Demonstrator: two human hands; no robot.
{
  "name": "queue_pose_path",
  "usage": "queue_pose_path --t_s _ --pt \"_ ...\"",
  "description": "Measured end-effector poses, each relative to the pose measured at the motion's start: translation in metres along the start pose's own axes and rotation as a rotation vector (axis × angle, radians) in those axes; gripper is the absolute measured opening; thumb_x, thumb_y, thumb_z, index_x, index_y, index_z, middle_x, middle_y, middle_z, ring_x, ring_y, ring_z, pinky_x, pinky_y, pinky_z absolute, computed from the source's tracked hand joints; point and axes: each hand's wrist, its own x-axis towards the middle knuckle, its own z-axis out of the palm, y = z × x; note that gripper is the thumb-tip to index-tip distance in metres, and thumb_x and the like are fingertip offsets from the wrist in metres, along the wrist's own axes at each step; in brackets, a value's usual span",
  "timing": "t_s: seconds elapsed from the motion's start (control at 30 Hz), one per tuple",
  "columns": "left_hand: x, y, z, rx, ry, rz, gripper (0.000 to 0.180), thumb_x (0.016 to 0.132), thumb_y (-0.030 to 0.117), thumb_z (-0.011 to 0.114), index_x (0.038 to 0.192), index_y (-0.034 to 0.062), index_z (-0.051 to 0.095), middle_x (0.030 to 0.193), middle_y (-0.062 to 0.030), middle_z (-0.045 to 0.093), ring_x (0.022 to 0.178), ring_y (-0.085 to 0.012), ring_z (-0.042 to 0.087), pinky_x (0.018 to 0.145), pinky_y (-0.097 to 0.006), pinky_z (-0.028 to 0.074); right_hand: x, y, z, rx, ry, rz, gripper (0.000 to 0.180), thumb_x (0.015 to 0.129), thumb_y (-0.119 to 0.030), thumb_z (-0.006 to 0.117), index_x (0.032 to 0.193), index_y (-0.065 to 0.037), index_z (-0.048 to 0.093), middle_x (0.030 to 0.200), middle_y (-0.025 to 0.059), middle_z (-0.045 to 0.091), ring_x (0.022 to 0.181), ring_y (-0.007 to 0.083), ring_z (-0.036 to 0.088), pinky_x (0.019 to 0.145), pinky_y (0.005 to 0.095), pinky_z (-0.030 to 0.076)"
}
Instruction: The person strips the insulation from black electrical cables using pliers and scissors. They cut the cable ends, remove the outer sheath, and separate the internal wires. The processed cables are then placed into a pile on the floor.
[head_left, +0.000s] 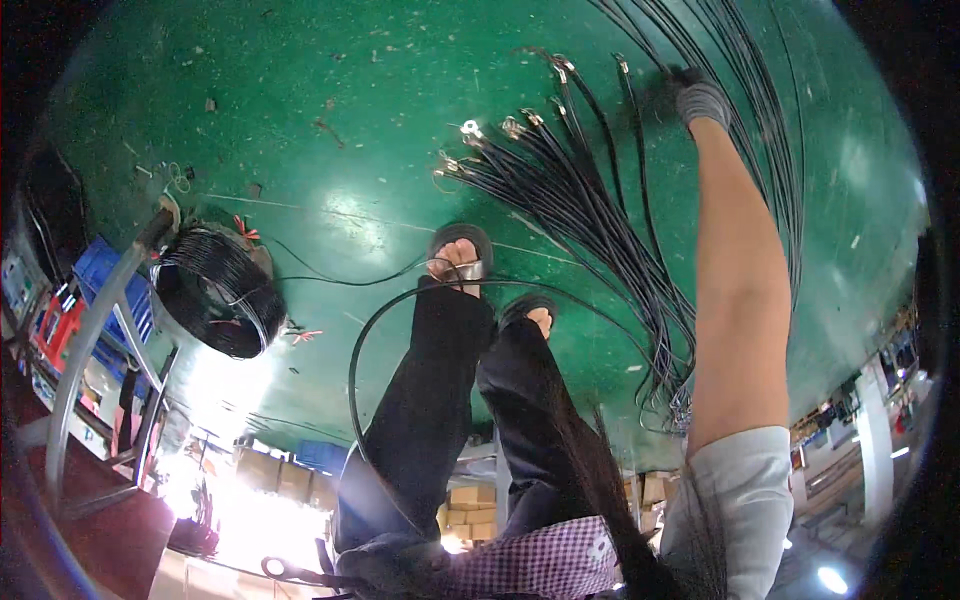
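The gloved right hand (700, 100), at one o'clock, reaches the black cables (600, 220) on the green floor (300, 100); its grip cannot be told. Best gather strands evenly, avoiding tangles.

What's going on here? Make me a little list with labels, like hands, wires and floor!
right hand: gloved right hand reaches down onto the black wires
left hand: not in view
wires: long black bundle spread on the floor, metal ends fanned out
feet: two sandalled feet standing by a loop of black cable
coil: black wire coil at the left
floor: green floor, shiny, with small scraps
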Motion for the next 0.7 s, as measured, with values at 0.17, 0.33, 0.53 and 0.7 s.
queue_pose_path --t_s 0.17,0.33,0.53,0.7 --pt "-0.03 0.011 -0.006 0.305 -0.204 0.128 0.027 0.081 0.018 0.044 0.105 0.0055 0.043 0.09 -0.0074 0.05 0.072 -0.0193 0.052 0.063 -0.028 0.043 -0.052 0.027 0.0 0.01 0.287 -0.3 0.04 0.076 -0.038 0.041 0.101 -0.008 0.049 0.097 0.0153 0.052 0.086 0.0323 0.052 0.073 0.041 0.042" --pt "-0.036 0.026 0.031 -0.244 -0.069 0.069 0.033 0.083 0.033 0.039 0.089 0.0024 0.048 0.06 -0.0043 0.048 0.049 -0.0121 0.043 0.051 -0.021 0.036 -0.288 0.002 -0.132 0.394 -0.064 -0.567 0.03 0.081 -0.024 0.043 0.099 -0.002 0.049 0.092 0.0177 0.054 0.086 0.0293 0.052 0.075 0.0316 0.041" --pt "-0.115 0.115 -0.042 -0.131 -0.042 0.453 0.028 0.084 0.03 0.04 0.094 0.0045 0.049 0.051 0.0029 0.04 0.045 -0.0036 0.035 0.042 -0.017 0.027 -0.514 0.019 -0.318 0.681 -0.136 -0.92 0.013 0.079 -0.007 0.041 0.086 -0.001 0.05 0.077 0.0107 0.055 0.072 0.0196 0.053 0.065 0.0268 0.041" --pt "-0.213 0.242 -0.126 -0.505 0.103 0.65 0.024 0.083 0.026 0.044 0.094 0.0051 0.05 0.053 0.0047 0.039 0.048 -0.003 0.034 0.043 -0.017 0.027 -0.677 0.01 -0.478 0.923 -0.117 -1.003 0.012 0.08 -0.01 0.044 0.085 -0.003 0.052 0.074 0.0092 0.056 0.064 0.0193 0.053 0.059 0.0278 0.042"
